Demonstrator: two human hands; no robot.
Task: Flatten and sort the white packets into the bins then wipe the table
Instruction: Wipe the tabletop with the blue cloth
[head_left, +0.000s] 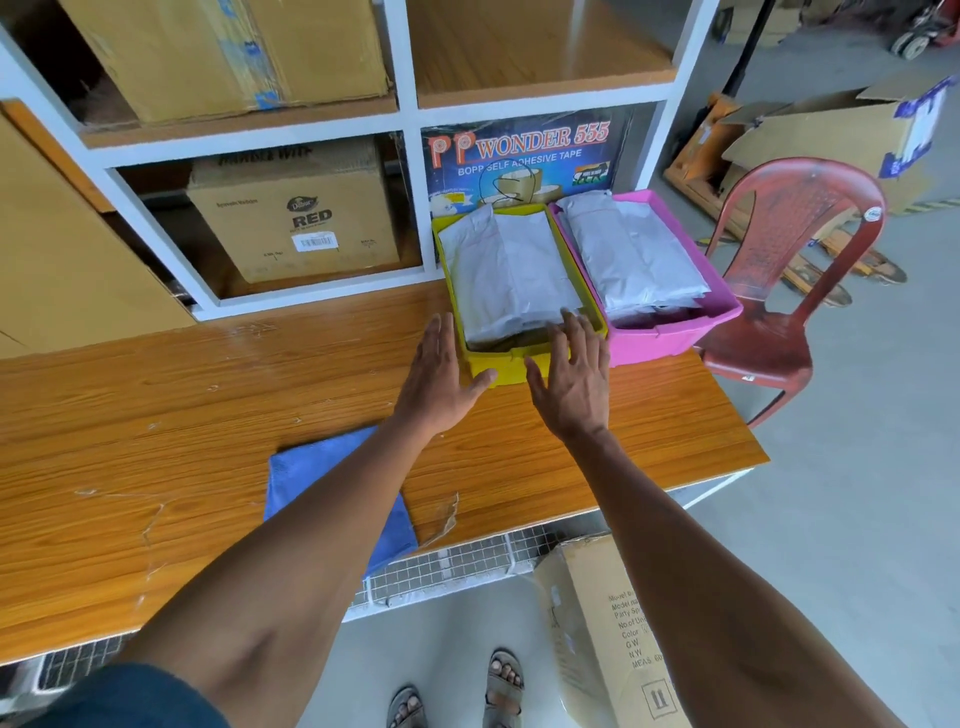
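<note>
i see both hands flat, fingers straight, grasping nothing: left hand beside yellow bin, right hand on its front rim. white packets inside; lower ones hidden. blue cloth half covered by forearm.

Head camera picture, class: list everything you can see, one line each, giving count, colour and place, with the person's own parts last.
Yellow bin: one, table back, beside pink bin.
Pink bin: one, right of yellow bin.
Packets: several, white, in both bins.
Cloth: one, blue, table front, partly under left forearm.
Table: one, wood-brown.
Shelf: one, white frame, behind table.
Boxes: several, brown cardboard, on shelf and floor.
Tape box: one, blue, behind yellow bin.
Chair: one, red, right of table.
Left hand: open, at yellow bin's near-left corner.
Right hand: open, on yellow bin's near edge.
</note>
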